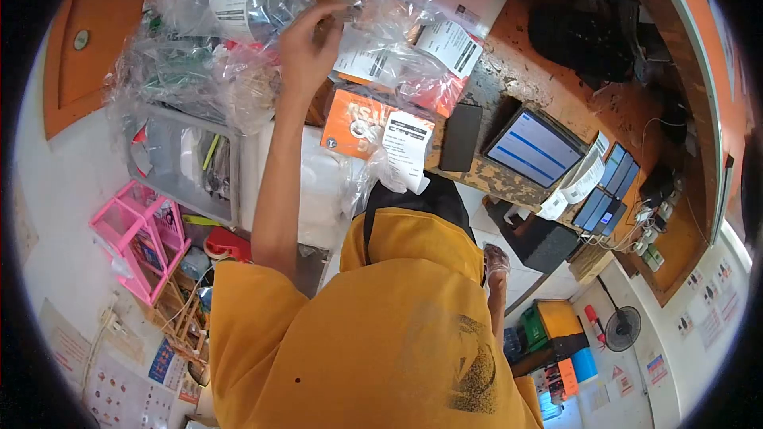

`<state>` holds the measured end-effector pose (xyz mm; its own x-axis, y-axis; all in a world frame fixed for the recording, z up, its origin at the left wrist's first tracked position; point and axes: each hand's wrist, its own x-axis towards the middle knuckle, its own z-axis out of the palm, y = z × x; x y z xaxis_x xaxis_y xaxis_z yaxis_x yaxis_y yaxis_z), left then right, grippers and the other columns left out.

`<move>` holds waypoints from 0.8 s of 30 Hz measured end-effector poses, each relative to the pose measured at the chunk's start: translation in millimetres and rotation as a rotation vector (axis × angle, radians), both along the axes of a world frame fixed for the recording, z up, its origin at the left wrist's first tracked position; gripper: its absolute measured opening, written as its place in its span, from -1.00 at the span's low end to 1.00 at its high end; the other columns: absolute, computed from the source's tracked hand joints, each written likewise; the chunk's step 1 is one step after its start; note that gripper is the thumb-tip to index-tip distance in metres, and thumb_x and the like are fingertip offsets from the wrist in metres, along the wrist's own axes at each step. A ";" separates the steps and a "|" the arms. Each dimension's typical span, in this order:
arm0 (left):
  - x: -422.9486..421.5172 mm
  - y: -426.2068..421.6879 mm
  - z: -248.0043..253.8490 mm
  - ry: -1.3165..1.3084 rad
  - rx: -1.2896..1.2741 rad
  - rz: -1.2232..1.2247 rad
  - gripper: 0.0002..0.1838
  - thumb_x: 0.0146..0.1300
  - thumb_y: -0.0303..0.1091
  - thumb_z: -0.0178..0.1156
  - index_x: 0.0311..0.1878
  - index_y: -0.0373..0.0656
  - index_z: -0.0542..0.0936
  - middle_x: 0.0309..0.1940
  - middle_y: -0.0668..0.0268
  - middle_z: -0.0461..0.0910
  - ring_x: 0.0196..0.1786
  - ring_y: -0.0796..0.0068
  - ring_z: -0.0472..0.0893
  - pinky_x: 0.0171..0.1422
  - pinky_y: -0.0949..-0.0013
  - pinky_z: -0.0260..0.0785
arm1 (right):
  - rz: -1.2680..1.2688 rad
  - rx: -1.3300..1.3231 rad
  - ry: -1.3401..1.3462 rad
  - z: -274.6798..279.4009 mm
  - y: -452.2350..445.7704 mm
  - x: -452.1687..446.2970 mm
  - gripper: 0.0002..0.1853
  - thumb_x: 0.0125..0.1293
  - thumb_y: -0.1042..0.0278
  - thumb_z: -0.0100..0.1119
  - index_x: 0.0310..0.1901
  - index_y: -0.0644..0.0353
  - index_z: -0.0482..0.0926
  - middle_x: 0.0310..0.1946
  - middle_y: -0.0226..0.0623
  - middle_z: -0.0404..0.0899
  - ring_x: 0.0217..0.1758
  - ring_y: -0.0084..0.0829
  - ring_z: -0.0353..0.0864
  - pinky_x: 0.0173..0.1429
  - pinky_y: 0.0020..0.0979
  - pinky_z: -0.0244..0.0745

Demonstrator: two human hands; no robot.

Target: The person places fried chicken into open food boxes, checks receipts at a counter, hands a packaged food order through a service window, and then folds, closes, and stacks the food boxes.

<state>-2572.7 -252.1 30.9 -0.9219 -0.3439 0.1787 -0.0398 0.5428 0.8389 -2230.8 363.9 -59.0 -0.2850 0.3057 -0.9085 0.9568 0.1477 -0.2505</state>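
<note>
Landmark: the orange box (342, 115), lying in clear film at the near edge of the tabletop (509, 83). Its white label (405, 143) faces up, presumably to be read without turning the box.

We find the left hand (307, 49) beyond the orange box and slightly left of it. Grip: fingers curved, thumb apart, a gap between; we see nothing clasped. The fingertips are at the film of the wrapped parcels (451, 46), directly beyond the orange box; whether they touch it, we cannot tell. These parcels overlap closely, probably to keep them within reach.

A bare limb (496, 306) shows below and right of the orange box; its end is too small to read as hand or foot, so the right grip's state is undetermined.

Left of the orange box, past the hand: clear bags (171, 63) heaped above a grey tray (234, 191). Right of it: a dark phone (461, 139), then a lit tablet (531, 149). We judge both are set apart from the film so that the screens stay uncovered.
</note>
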 end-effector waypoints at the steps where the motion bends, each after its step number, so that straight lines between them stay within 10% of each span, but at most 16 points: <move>1: 15.0 -2.8 -7.8 0.037 0.033 0.060 -0.72 0.25 -0.58 0.24 0.03 -0.19 0.71 -0.06 0.24 0.75 -0.03 0.48 0.71 0.13 0.41 0.50 | 0.031 0.027 -0.024 2.9 -2.2 -7.3 -0.54 0.32 0.09 0.33 0.14 0.21 0.62 -0.11 -0.20 0.71 -0.12 -0.27 0.74 -0.10 -0.20 0.62; 8: 70.2 -3.4 -18.3 0.012 0.092 0.239 -0.78 0.28 -0.63 0.21 -0.08 -0.23 0.74 -0.10 0.24 0.76 -0.08 0.45 0.72 0.07 0.39 0.53 | 0.534 0.128 0.157 -35.1 23.6 8.5 -0.55 0.33 0.05 0.29 0.10 0.21 0.67 -0.07 -0.23 0.71 -0.04 -0.32 0.72 -0.01 -0.25 0.62; 14: 43.1 -9.2 -33.8 -0.035 -0.335 -0.208 -0.75 0.18 -0.61 0.21 -0.12 -0.18 0.77 -0.01 0.13 0.71 0.16 0.09 0.62 0.27 0.14 0.44 | 0.177 -0.014 0.196 -14.6 -3.5 -6.0 -0.58 0.28 0.09 0.31 0.02 0.25 0.72 -0.05 -0.26 0.73 -0.10 -0.45 0.68 0.04 -0.37 0.55; 18: -0.9 -7.1 -35.0 -0.078 -0.482 -0.384 -0.77 0.25 -0.47 0.15 -0.08 -0.18 0.71 0.02 0.09 0.68 0.17 0.06 0.59 0.19 0.10 0.44 | 0.477 0.094 0.182 -11.2 -3.7 -8.6 -0.57 0.28 0.09 0.31 0.03 0.25 0.71 -0.06 -0.27 0.74 -0.10 -0.45 0.67 0.03 -0.37 0.54; 24: -77.1 -16.2 -34.6 -0.269 -0.073 -0.628 -0.74 0.16 -0.42 0.10 -0.16 -0.30 0.68 -0.27 0.01 0.69 -0.12 0.06 0.68 -0.01 0.13 0.50 | 0.627 0.113 0.173 -47.7 30.3 35.2 -0.64 0.38 0.13 0.23 0.03 0.22 0.70 -0.04 -0.21 0.74 0.06 -0.28 0.69 0.14 -0.27 0.54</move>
<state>-2649.8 -268.4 -3.7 -0.9582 0.2742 -0.0817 0.0992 0.5861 0.8041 -2195.6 394.2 -106.6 -0.5790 0.1255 -0.8056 0.6284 0.6983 -0.3429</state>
